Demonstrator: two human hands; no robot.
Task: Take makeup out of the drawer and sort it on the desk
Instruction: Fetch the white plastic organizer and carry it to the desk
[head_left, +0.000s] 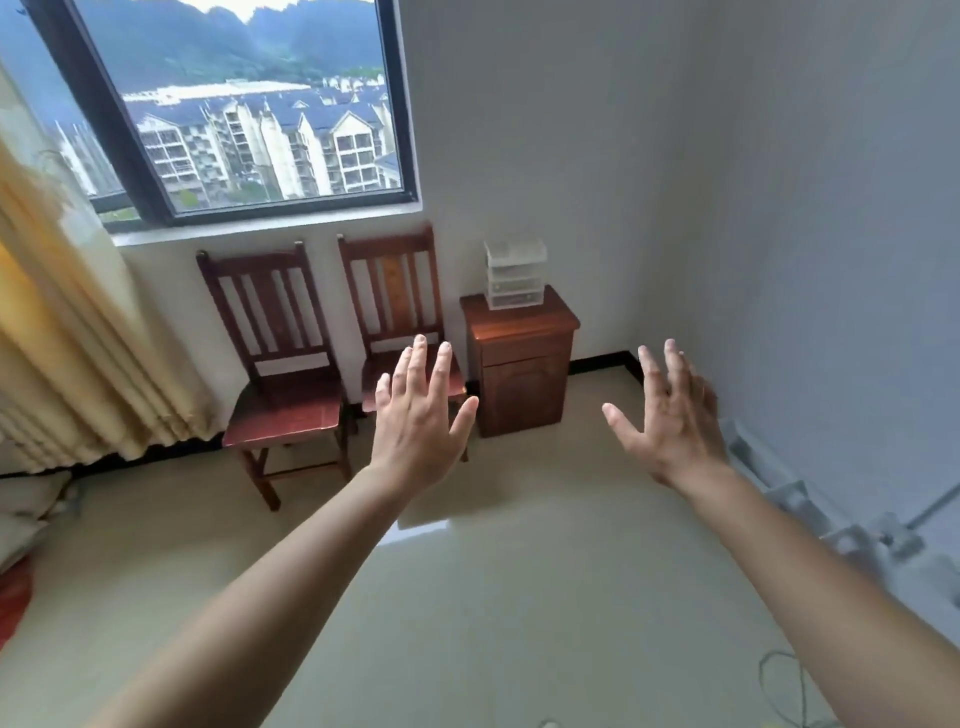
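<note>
Both arms reach forward with the backs of the hands to the camera; the left hand (421, 415) is spread wide, fingers straight and apart, holding nothing, and it appears just left of the small wooden cabinet (522, 374), in front of a chair seat; the right hand (672, 415) is likewise splayed and empty, appearing to the right of the cabinet, against the white wall (831, 208); neither hand touches the cabinet. On the cabinet's top, toward the back, stands a clear plastic drawer unit (515, 275) with its drawers pushed in; what lies inside is too small to tell, and no makeup shows outside it. The cabinet stands in the corner on the pale tiled floor (519, 571); just left of it is a wooden chair (400, 312), and further left a second chair (280, 353); above and left of the cabinet is a dark-framed window (249, 104); a cream curtain (62, 312) hangs far to its left.
</note>
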